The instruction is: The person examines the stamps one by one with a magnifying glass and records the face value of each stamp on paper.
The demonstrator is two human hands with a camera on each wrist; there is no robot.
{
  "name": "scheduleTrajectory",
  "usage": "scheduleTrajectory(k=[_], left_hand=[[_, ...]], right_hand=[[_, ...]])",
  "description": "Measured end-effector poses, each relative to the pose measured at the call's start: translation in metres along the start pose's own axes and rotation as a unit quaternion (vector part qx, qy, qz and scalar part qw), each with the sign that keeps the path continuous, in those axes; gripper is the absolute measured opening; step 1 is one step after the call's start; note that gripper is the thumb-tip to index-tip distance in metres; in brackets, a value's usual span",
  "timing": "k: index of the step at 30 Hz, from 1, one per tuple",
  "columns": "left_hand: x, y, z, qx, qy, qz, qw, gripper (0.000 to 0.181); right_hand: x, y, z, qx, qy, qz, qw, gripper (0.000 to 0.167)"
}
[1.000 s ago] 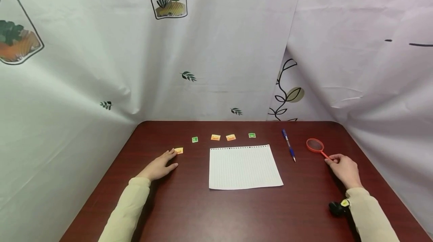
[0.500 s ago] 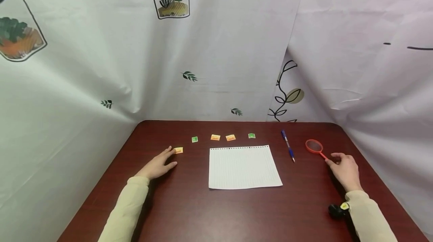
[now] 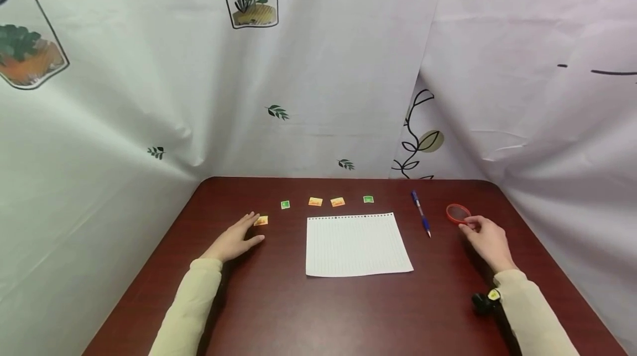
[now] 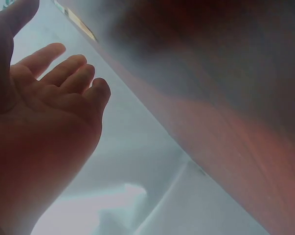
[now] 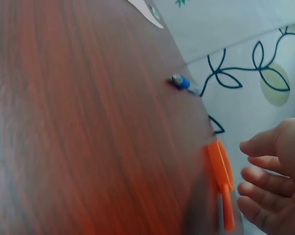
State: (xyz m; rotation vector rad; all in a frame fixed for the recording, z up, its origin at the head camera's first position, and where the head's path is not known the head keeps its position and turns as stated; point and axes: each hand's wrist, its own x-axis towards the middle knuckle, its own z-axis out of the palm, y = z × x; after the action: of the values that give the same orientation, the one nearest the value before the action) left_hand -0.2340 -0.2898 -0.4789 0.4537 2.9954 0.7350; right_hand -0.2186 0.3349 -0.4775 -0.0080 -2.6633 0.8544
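Observation:
My left hand [image 3: 238,239] is at the left of the table, fingers extended, their tips by the left edge of a yellow-orange stamp [image 3: 261,220]; whether they touch it I cannot tell. In the left wrist view the left hand [image 4: 49,93] looks loosely spread and holds nothing. On the right, my right hand [image 3: 486,241] hovers over a red magnifying glass [image 3: 458,214], covering its handle in the head view. The right wrist view has the magnifying glass [image 5: 220,169] lying on the table, a gap between it and the relaxed fingers of the right hand [image 5: 274,181].
A ruled sheet of paper [image 3: 357,245] lies mid-table. Behind it are two orange stamps [image 3: 316,201], with a green stamp [image 3: 285,204] to their left and another green stamp [image 3: 368,199] to their right. A blue pen [image 3: 421,213] lies between paper and magnifying glass. White cloth surrounds the table.
My right hand has shifted left and slightly forward, from the end of the magnifying glass's handle to over the handle near the lens. The left hand stays almost in place beside the stamp.

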Motion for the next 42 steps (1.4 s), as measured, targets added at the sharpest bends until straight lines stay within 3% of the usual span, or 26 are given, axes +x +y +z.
scheduleTrajectory(k=[8,14,27,35,42], left_hand=[[0.009,0.027,0.013,-0.012,-0.012,0.026,0.9995,0.074],[0.019,0.054,0.022,0.01,-0.022,0.033,0.9992,0.07],[0.032,0.092,0.045,0.023,-0.059,0.031,0.9975,0.072],[0.035,0.1,0.051,0.045,-0.1,0.05,0.9927,0.077],[0.035,0.1,0.052,0.052,-0.11,0.058,0.9908,0.08]], right_hand=[[0.008,-0.01,0.013,-0.008,-0.07,-0.001,0.9975,0.039],[0.017,-0.015,0.025,-0.017,-0.104,0.001,0.9944,0.044],[0.03,-0.032,0.036,-0.009,-0.16,-0.031,0.9866,0.035],[0.04,-0.037,0.037,-0.019,-0.204,0.0,0.9789,0.038],[0.048,-0.037,0.037,-0.005,-0.239,0.017,0.9708,0.041]])
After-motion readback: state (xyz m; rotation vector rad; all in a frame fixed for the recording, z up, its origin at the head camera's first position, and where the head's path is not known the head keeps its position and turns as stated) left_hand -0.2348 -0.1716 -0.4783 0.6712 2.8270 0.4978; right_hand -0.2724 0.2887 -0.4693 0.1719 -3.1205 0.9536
